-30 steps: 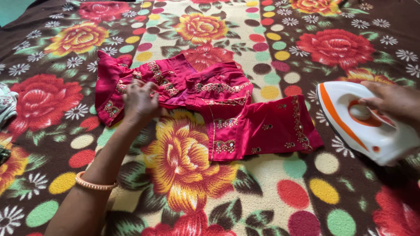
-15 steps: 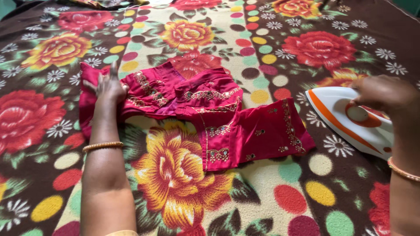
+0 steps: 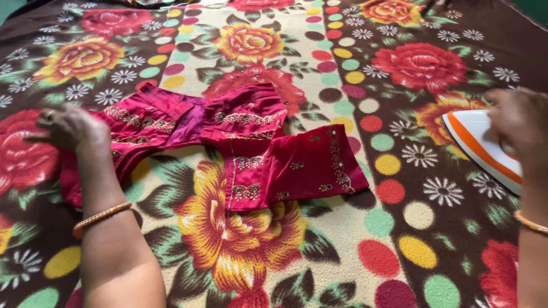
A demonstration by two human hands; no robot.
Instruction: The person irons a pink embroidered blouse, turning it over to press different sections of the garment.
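Your left hand (image 3: 68, 126) is closed on the pink blouse's (image 3: 251, 142) left edge, centre frame, pulling it flat on the floral blanket (image 3: 354, 228). Your right hand (image 3: 522, 122) is wrapped around the white iron (image 3: 479, 148), right edge, parked off the cloth.

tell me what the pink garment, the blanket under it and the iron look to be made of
Pink garment: looks like satin or silk-like cloth, from its smooth sheen, with metallic embroidered trim.
Blanket: seems a fleece or plush weave, matte and fuzzy, with printed flowers.
Iron: glossy white and orange shell, likely plastic; its soleplate is hidden.
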